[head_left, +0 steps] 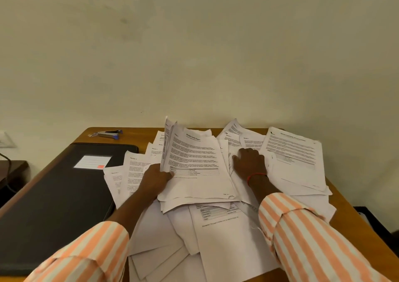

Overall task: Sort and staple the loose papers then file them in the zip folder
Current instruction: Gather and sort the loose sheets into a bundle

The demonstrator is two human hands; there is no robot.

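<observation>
Your left hand (154,180) fingers pinch a paper sheaf (194,158), right hand (250,162) fingers flat on loose papers (226,238); one zip folder (54,195), one stapler (109,133) left; desk (347,227) shows right edge.

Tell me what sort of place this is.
Most likely an office or study workspace. A wooden desk stands against a plain wall and is covered in loose printed papers. A stapler and a black zip folder lie beside them.
</observation>
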